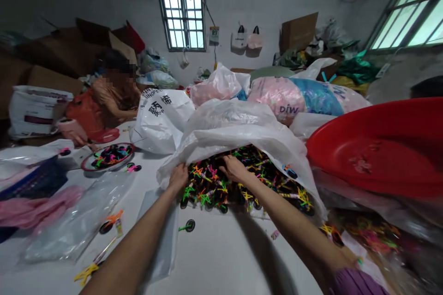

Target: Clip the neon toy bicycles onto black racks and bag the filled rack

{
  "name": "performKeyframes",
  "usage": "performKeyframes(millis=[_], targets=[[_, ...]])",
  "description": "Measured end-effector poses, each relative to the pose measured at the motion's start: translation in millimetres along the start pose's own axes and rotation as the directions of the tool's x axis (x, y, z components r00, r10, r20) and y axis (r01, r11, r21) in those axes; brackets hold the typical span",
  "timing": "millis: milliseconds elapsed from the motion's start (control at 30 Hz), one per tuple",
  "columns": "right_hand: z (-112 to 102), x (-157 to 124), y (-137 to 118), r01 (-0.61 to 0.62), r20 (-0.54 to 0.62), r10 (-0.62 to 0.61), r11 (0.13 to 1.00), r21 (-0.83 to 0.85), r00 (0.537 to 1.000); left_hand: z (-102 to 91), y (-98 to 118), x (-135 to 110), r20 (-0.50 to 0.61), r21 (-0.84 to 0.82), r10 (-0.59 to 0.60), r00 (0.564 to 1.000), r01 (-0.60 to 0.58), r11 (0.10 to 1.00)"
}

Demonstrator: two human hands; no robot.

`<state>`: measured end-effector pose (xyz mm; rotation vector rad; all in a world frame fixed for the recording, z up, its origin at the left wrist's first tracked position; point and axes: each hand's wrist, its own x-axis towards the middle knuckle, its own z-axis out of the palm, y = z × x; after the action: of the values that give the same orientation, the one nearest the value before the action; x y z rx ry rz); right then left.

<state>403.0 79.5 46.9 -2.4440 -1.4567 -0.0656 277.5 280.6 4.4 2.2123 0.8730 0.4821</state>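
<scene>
Two hands (179, 178) (235, 169) — maybe five bags (242, 133)

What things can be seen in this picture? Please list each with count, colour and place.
plastic bag: one, clear white, table centre, mouth open
toy parts: one heap, many colours, inside the plastic bag
basin: one, red, right side
tray: one, round, red rim, left, holding more small pieces
sack: one, white with black print, behind the tray
other person: one, orange top, far left
table: one, white, under everything
left hand: one, gripping the plastic bag's edge
right hand: one, resting on the toy parts
</scene>
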Motion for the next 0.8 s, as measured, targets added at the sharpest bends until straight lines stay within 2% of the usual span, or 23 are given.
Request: performKeyframes(millis=[100, 167, 300, 400, 567, 700, 800], targets=[[23, 36, 1, -0.053, 0.167, 0.049, 0.998, 0.023, 0.985, 9.8, -15, 31, 0.038, -0.002, -0.044, 0.998, 0.044, 0.999], [32, 46, 2, -0.057, 0.200, 0.046, 0.997, 0.050, 0.979, 14.8, -20, 44, 0.041, -0.009, -0.090, 0.995, 0.090, 0.996], [27, 46, 3, -0.059, 0.234, 0.025, 0.988, 0.140, 0.972, 21.9, -19, 48, 0.006, -0.039, -0.175, 0.985, 0.175, 0.984], [15, 34, 2, -0.024, 0.257, -0.021, 0.985, 0.168, 0.966, 24.7, -10, 23, -0.035, -0.075, -0.178, 0.983, 0.175, 0.982], [5, 10, -10, -0.002, 0.268, -0.020, 0.997, 0.079, 0.963, 25.1, 17, -45, -0.072, -0.134, -0.208, 0.975, 0.197, 0.971], [-1, -22, -16, 0.124, 0.252, -0.158, 0.981, 0.148, 0.955, 16.2, 49, -102, -0.025, -0.185, -0.230, 0.973, 0.222, 0.957], [5, -32, -11, 0.196, 0.197, -0.233, 0.962, 0.188, 0.952, 10.5, 59, -123, 0.006, -0.204, -0.265, 0.964, 0.260, 0.944]])
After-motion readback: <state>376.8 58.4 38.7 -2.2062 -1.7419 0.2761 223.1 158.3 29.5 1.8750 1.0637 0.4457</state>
